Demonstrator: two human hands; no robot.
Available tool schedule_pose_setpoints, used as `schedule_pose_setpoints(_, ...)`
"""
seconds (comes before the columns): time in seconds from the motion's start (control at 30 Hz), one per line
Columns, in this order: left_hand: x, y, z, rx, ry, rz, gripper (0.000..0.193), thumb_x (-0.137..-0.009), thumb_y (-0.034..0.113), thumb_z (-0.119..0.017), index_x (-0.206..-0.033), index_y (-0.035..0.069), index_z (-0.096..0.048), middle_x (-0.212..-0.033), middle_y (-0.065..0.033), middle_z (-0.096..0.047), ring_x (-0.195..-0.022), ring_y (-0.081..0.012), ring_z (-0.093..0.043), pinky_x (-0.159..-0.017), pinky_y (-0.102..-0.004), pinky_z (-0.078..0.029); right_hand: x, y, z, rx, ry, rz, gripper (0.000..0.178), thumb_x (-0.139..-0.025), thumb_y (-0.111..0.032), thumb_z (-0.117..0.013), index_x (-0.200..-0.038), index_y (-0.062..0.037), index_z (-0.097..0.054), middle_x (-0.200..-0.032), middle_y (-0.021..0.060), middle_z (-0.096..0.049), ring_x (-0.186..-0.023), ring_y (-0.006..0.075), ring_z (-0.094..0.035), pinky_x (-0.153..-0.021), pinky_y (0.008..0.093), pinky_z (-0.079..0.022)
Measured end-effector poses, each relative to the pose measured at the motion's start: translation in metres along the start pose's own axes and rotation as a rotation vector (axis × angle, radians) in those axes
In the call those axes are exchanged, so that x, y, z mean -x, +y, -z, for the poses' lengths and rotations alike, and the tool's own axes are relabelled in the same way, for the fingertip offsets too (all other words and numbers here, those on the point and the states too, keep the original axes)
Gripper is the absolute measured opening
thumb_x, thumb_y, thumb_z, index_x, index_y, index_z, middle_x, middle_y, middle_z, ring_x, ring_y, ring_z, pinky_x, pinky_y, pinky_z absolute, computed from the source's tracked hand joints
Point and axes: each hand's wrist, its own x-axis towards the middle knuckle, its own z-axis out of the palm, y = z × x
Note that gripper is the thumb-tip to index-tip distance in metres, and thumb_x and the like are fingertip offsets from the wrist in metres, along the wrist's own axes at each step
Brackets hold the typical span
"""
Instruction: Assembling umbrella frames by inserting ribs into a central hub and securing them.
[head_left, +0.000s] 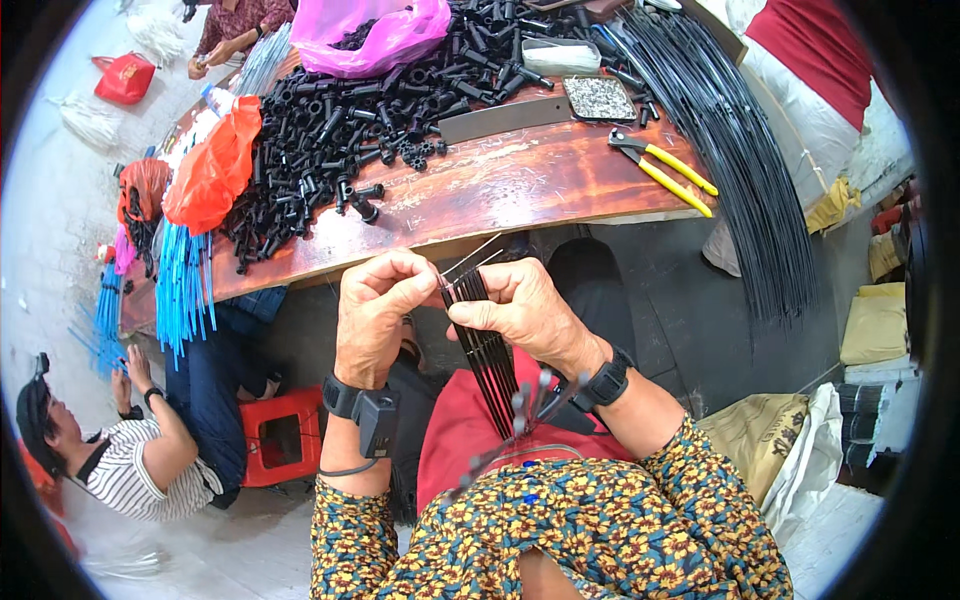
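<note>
Your right hand clamps a bundle of black rods over your lap, below the table edge. Left hand fingers pinch, apparently on one rod tip. Keep ends level; draw singly.

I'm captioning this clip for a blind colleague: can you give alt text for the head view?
Two hands, the left hand and the right hand, hold a bundle of thin black rods over a red lap cloth. Ahead, a wooden table carries a pile of black plastic parts, yellow-handled pliers and orange and pink bags.
</note>
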Motion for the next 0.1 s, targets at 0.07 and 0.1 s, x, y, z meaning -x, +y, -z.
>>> schedule_pose_setpoints(0.07,0.0011,0.0055,-0.0021,0.002,-0.019,0.019,0.011,-0.088,0.011,-0.068,-0.092,0.000,-0.066,-0.086,-0.0052,-0.066,-0.075,-0.0139,-0.065,-0.074,-0.0289,-0.055,0.0012,0.0020,0.0011,-0.012,-0.021,0.028,0.017,-0.086,-0.009,-0.070,-0.099,0.0021,-0.070,-0.078,0.0063,-0.070,-0.071,0.0099,-0.066,-0.065,0.0242,-0.054)
schedule_pose_setpoints(0.1,0.0017,0.0083,-0.0038,0.014,-0.030,0.031,0.011,-0.088,0.011,-0.067,-0.092,0.000,-0.066,-0.086,-0.0056,-0.066,-0.076,-0.0140,-0.065,-0.075,-0.0298,-0.055,0.0014,0.0020,0.0019,-0.013,-0.038,0.040,0.018,-0.086,-0.009,-0.070,-0.100,0.0018,-0.070,-0.078,0.0066,-0.071,-0.070,0.0102,-0.066,-0.065,0.0242,-0.054)
